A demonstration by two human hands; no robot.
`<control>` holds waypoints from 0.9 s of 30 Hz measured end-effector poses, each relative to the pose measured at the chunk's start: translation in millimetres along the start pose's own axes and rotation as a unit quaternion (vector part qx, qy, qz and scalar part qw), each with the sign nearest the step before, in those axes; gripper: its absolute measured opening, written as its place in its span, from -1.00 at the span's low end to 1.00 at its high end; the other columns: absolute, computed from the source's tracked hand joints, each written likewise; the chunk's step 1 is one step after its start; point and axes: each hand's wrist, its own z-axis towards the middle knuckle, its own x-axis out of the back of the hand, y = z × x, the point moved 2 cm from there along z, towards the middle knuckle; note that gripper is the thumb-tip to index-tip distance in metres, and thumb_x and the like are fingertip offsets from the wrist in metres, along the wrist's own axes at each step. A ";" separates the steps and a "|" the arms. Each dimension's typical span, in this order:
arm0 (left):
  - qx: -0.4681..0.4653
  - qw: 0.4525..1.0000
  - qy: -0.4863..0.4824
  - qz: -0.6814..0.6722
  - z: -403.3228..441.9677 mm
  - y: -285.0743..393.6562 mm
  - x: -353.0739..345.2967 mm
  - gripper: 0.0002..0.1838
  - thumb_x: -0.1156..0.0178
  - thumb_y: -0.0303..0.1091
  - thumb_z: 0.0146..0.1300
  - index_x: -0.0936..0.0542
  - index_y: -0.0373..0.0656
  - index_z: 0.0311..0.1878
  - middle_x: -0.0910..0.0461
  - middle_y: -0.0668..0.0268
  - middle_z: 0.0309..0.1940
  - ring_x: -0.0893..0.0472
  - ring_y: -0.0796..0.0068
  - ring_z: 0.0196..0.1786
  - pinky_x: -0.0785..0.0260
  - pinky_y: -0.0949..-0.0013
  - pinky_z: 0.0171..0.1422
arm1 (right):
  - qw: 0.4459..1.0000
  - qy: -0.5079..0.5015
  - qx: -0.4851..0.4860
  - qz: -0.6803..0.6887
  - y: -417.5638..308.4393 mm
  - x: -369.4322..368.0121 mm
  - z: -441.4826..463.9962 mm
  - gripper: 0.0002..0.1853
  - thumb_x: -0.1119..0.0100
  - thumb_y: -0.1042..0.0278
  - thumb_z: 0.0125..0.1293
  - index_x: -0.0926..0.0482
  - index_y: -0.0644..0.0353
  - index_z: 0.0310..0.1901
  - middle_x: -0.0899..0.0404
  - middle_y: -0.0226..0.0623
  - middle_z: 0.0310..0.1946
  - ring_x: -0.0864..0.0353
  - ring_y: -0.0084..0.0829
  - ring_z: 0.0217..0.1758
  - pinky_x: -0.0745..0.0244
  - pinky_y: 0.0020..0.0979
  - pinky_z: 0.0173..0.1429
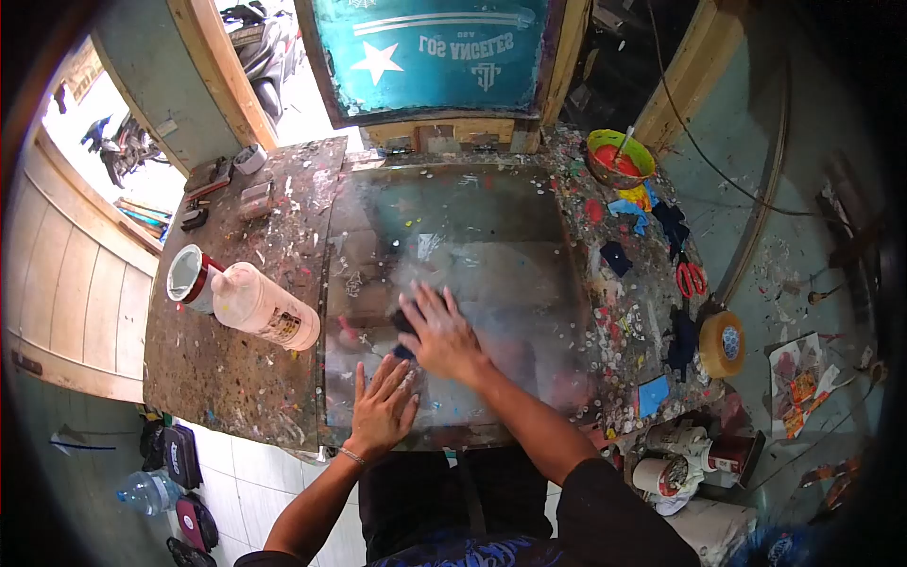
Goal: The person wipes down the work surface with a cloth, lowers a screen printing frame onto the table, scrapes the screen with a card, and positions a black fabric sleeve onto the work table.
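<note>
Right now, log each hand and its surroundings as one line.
right hand: on dark cloth | left hand: palm down over glossy panel | bottle: left of panel

The teal screen point(430, 99) behind the bench point(236, 378) carries pale lettering point(465, 44), "LOS ANGELES", flipped, with what looks like a smaller "USA" above it, a white star point(378, 63) to the left and a monogram point(486, 76) below. Writing on the pink bottle point(260, 300), the black case point(184, 456) and the tape roll point(724, 344) is too small to read
</note>
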 end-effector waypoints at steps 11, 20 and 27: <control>0.129 0.981 0.094 -0.109 15.4 10.5 3.5 -0.60 -0.23 -0.33 0.23 -0.52 -0.23 0.13 -0.57 0.10 0.03 -0.47 0.10 0.23 -0.16 0.02 0.38 | 0.970 0.116 -0.173 -0.123 127.1 22.3 1.8 -0.39 -0.04 0.07 0.40 -0.27 0.20 0.38 -0.14 0.15 0.43 -0.11 0.13 0.49 0.00 0.11 0.51; 0.275 0.894 0.005 -0.354 71.2 -5.3 -8.8 -0.70 -0.31 -0.25 0.24 -0.54 -0.30 -0.15 -0.63 0.17 -0.42 -0.60 0.37 -0.42 -0.41 0.34 -0.32 | 0.958 0.060 -0.024 0.279 53.8 68.3 -72.9 -0.64 -0.10 0.68 0.17 -0.65 0.24 0.00 -0.67 -0.13 -0.02 -0.69 -0.18 0.02 -0.54 -0.27 0.19; 0.071 0.989 0.120 -0.041 108.6 49.7 -30.5 -0.38 -0.21 0.05 0.30 -0.51 -0.42 0.08 -0.30 -0.11 0.34 -0.29 -0.01 0.41 -0.12 0.00 0.45 | 0.867 0.232 -0.314 0.311 68.6 166.4 -203.4 -0.72 -0.12 0.65 0.29 -0.64 0.30 0.02 -0.71 -0.24 -0.11 -0.67 -0.45 -0.04 -0.50 -0.45 0.11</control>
